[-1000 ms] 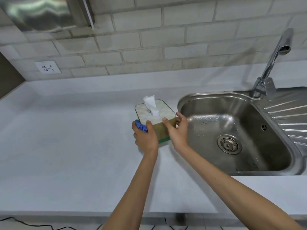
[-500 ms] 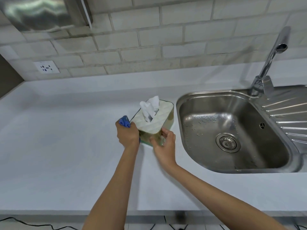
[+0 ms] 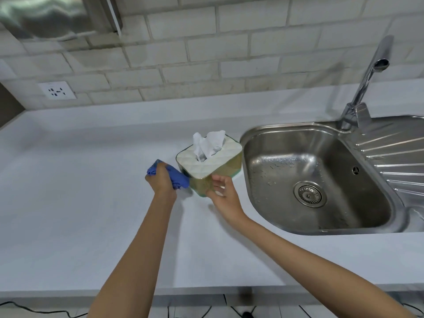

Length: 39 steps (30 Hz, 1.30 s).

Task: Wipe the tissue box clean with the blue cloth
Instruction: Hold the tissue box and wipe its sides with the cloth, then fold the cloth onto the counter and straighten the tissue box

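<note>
The left hand (image 3: 161, 180) has its fingers clamped on a bunched blue cloth (image 3: 176, 177), pressed against the left side of the square tissue box (image 3: 210, 162) with its quilted cream lid and gold-green sides. The right hand (image 3: 223, 193) grips the box's near corner, fingers closed on it. The box is tilted on the white counter (image 3: 80, 191), just beside the steel sink (image 3: 321, 180) to the right of the fingers.
</note>
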### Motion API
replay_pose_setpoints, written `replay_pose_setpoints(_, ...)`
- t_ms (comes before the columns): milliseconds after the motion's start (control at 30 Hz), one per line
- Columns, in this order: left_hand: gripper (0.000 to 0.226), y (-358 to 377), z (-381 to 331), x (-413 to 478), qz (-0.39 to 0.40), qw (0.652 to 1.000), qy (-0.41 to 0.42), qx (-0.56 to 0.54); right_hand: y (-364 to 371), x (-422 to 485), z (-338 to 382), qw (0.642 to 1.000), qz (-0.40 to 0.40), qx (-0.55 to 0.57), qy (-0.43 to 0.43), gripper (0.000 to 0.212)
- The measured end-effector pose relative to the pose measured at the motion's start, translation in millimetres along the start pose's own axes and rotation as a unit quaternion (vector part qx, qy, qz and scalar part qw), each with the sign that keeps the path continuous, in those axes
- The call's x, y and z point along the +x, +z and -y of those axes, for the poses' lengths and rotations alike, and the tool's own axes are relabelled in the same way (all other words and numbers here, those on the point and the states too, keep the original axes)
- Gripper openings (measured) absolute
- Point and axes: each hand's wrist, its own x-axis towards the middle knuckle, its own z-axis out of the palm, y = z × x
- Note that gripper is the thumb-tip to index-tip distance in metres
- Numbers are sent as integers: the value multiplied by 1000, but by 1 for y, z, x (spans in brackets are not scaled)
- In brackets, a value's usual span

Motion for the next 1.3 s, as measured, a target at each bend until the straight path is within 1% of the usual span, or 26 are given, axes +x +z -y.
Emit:
replay_pose_setpoints(67, 25, -17, 4, -13, 73, 993, -76, -58, -11, -2, 2, 999, 4, -38, -14, 32)
replay_pose_setpoints(133, 33, -33, 10, -30, 148, 981, -113, -55, -19, -6, 6, 995, 12, -88, -35, 28)
replay_pose_setpoints(200, 43, -43, 16, -48, 194, 972, -129, -33, -23, -14, 12, 984, 47, -153, -71, 34)
replay_pose_setpoints(300, 53, -43, 24, -74, 267, 951, -154, -24, -22, -29, 22, 954, 121, -248, -119, 48)
replay_pose_setpoints(333, 55, -41, 25, -82, 291, 942, -165, -26, -21, -34, 25, 945, 128, -272, -131, 48)
replay_pose_setpoints(400, 58, -37, 28, -95, 321, 928, -185, -30, -22, -42, 31, 935, 106, -303, -148, 45)
replay_pose_setpoints(467, 61, -36, 28, -104, 349, 916, -194, -31, -29, -49, 37, 939, 78, -304, -140, 39)
replay_pose_setpoints(567, 62, -36, 31, -115, 394, 898, -195, -5, -43, -56, 46, 941, 80, -307, -114, 28)
replay_pose_setpoints(700, 54, -33, 42, -130, 443, 874, -197, 26, -66, -62, 52, 939, 112, -319, -57, 33)
replay_pose_setpoints(800, 46, -27, 50, -140, 460, 865, -195, 51, -85, -69, 51, 953, 114, -281, -14, 35)
replay_pose_setpoints(933, 41, -16, 59, -153, 472, 856, -178, 112, -107, -80, 52, 973, 90, -214, 11, 22)
replay_pose_setpoints(1000, 40, -9, 64, -158, 465, 859, -174, 123, -116, -85, 52, 978, 64, -197, 30, 22)
replay_pose_setpoints(1067, 36, -2, 67, -160, 456, 865, -167, 128, -127, -88, 54, 982, 39, -170, 65, 17)
replay_pose_setpoints(1100, 33, 1, 68, -160, 450, 868, -163, 135, -135, -89, 54, 984, 20, -153, 86, 14)
replay_pose_setpoints(1133, 31, 3, 68, -160, 440, 872, -160, 146, -145, -90, 54, 985, -8, -137, 104, 16)
replay_pose_setpoints(1200, 26, 7, 70, -158, 421, 877, -151, 175, -169, -92, 52, 982, -70, -114, 134, 23)
replay_pose_setpoints(1267, 22, 9, 77, -157, 416, 874, -133, 216, -192, -96, 50, 975, -106, -117, 159, 19)
replay_pose_setpoints(1300, 25, 10, 81, -158, 412, 870, -124, 242, -203, -98, 47, 969, -113, -132, 175, 15)
